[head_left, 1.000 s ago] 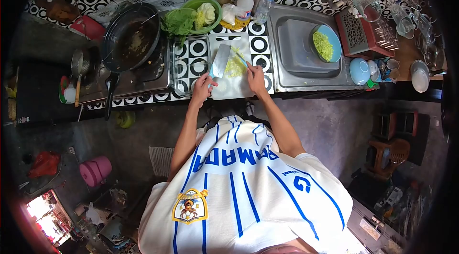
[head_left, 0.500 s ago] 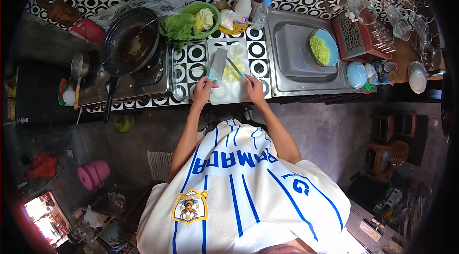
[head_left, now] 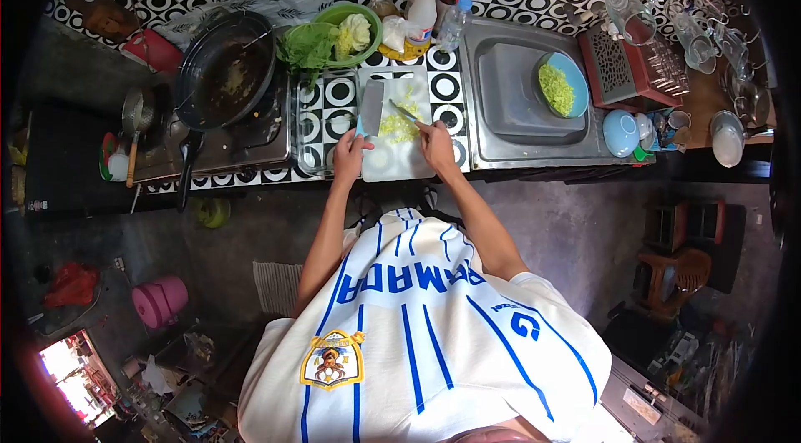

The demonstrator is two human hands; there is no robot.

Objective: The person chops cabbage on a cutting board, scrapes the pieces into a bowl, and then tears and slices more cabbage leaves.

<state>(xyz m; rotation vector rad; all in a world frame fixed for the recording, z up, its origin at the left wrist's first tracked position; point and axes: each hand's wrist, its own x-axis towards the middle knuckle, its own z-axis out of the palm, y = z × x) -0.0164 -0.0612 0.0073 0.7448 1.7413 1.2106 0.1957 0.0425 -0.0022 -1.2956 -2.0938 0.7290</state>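
Observation:
My left hand [head_left: 349,154] is closed round the blue handle of a cleaver [head_left: 372,106], whose broad blade points away from me over the left side of a white cutting board [head_left: 389,163]. My right hand [head_left: 437,145] grips a knife [head_left: 405,113], its blade slanting up and left above the board. Chopped green vegetable [head_left: 399,128] lies scattered on the board between and below the two blades. The blades are apart.
Behind the board are a green bowl [head_left: 377,36] of leafy vegetables and several bottles [head_left: 424,9]. At left, a black wok [head_left: 225,76] sits on the stove. At right, a blue bowl [head_left: 576,83] of shredded vegetable stands in the sink area [head_left: 488,151], beside a red rack [head_left: 613,67].
The knife in my right hand has tilted flatter, with its tip lower and nearer the chopped vegetable. The cleaver in my left hand has moved slightly left and stands more upright in view.

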